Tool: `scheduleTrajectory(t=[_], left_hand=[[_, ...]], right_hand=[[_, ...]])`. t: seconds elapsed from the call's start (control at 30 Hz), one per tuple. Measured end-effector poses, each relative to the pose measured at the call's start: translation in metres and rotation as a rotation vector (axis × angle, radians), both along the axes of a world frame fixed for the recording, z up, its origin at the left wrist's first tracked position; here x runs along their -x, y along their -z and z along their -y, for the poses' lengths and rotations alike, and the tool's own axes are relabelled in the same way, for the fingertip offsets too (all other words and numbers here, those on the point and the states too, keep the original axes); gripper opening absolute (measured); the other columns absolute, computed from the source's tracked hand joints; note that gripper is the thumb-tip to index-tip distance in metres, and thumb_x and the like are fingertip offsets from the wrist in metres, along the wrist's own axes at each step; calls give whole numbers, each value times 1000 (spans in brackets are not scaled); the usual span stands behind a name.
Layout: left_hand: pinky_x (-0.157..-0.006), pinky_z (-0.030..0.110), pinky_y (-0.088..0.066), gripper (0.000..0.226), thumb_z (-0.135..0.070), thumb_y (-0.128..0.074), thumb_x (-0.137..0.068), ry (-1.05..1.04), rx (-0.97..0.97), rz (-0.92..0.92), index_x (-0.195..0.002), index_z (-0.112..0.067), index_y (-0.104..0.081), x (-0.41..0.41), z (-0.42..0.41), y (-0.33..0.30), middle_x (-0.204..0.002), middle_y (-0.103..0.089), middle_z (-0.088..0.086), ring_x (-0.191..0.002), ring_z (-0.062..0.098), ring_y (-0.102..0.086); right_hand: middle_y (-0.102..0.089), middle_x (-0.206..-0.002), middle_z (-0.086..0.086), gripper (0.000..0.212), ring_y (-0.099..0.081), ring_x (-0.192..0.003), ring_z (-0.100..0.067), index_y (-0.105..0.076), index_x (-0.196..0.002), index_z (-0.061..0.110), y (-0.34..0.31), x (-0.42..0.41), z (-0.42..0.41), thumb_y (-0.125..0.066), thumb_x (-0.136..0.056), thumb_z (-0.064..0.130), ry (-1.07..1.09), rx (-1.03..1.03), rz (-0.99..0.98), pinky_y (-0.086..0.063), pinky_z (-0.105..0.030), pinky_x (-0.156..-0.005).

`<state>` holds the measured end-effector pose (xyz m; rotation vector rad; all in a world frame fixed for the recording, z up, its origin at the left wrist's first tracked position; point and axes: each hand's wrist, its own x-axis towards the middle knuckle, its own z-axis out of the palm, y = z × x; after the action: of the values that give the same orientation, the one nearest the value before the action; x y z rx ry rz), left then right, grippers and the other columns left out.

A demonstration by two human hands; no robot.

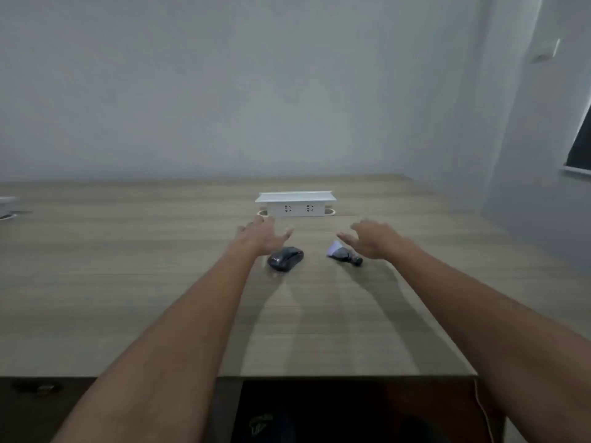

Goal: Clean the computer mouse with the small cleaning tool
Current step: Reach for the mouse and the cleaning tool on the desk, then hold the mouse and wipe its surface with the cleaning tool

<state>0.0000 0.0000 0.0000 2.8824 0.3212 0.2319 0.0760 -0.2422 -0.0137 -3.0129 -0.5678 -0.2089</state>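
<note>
1. The wooden table (pixel 128 282) is filling the lower scene, reaching to the far wall.
2. The white socket box (pixel 295 204) is standing at the far centre.
3. The left hand (pixel 263 236) is hovering spread open, holding nothing, just beyond the mouse.
4. The right hand (pixel 371 239) is hovering open and empty beside the cleaning tool.
5. The black mouse (pixel 285 258) is lying mid-table.
6. The cleaning tool (pixel 343 253) is lying right of the mouse, well apart.

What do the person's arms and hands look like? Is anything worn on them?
Both forearms are bare up to the picture's edge: no sleeves show. The left hand and the right hand wear no gloves. I see no watch, band or ring, though the picture is blurred, so small items could be missed.
</note>
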Motion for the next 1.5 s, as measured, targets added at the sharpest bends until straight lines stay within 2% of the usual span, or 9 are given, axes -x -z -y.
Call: scheduleTrajectory(t=[0.23, 0.47, 0.67, 0.83, 0.93, 1.0, 1.1, 1.23, 1.5], left_hand=[[-111, 44, -34, 88, -74, -43, -85, 11, -9, -87, -136, -3, -50, -1, 5, 37, -142, -42, 18, -134, 36, -40], [-107, 42, -37, 72, -63, -58, -84, 21, 17, -65, -126, -4, -56, -6, -2, 52, -133, -46, 18, -129, 34, -42], [-97, 38, -41, 58, -58, -62, -84, 55, 77, -74, -107, -6, -62, -10, -9, 53, -122, -49, 16, -120, 33, -46], [-94, 38, -45, 50, -47, -68, -85, 160, 106, -83, -111, -4, -65, -10, -11, 48, -120, -53, 17, -112, 32, -52], [-91, 40, -49, 45, -41, -70, -85, 236, 110, -101, -111, -4, -68, -12, -11, 43, -117, -57, 17, -103, 32, -58], [-95, 44, -49, 42, -37, -71, -86, 282, 111, -112, -114, -5, -68, -13, -10, 41, -118, -58, 17, -104, 33, -59], [-96, 44, -48, 39, -31, -71, -86, 332, 114, -132, -116, -7, -67, -16, -7, 38, -117, -60, 14, -106, 32, -59], [-89, 43, -49, 30, -31, -72, -83, 396, 133, -154, -107, -13, -69, -26, -10, 38, -103, -69, 9, -101, 32, -63], [-98, 43, -49, 43, -39, -75, -75, 408, 176, -207, -116, -27, -70, -40, -18, 38, -108, -72, -5, -102, 19, -64]], right_hand=[[-62, -120, -17, 65, -57, -114, -34, -71, -116, 9, 29, 0, 8, -38, -97, 63, -45, -3, 78, -46, -40, -94], [-61, -102, -12, 43, -61, -96, -33, -75, -92, 8, 48, 1, 15, -56, -93, 47, -85, -56, 93, -43, -36, -80], [-61, -103, -11, 28, -61, -97, -30, -75, -94, 9, 50, -4, 15, -64, -92, 35, -91, -178, 56, -45, -35, -80], [-67, -95, -17, 27, -57, -101, -31, -70, -87, 0, 39, -14, 16, -64, -93, 26, -117, -269, 42, -47, -40, -81], [-69, -81, -27, 35, -62, -86, -41, -68, -78, -10, 32, -22, 15, -64, -93, 21, -153, -314, 39, -46, -46, -71], [-68, -82, -22, 31, -62, -78, -38, -66, -85, -9, 26, -24, 14, -65, -94, 21, -160, -390, 26, -45, -43, -67], [-67, -79, -6, 24, -65, -68, -23, -64, -95, 3, 18, -26, 11, -70, -93, 26, -190, -569, -81, -48, -32, -65], [-70, -75, -15, 21, -66, -60, -20, -72, -96, 2, 3, -25, 5, -72, -92, 22, -314, -774, -224, -60, -33, -64], [-64, -75, -13, 21, -63, -59, -17, -67, -106, -6, 1, -28, -10, -66, -96, 12, -324, -1000, -307, -57, -21, -59]])
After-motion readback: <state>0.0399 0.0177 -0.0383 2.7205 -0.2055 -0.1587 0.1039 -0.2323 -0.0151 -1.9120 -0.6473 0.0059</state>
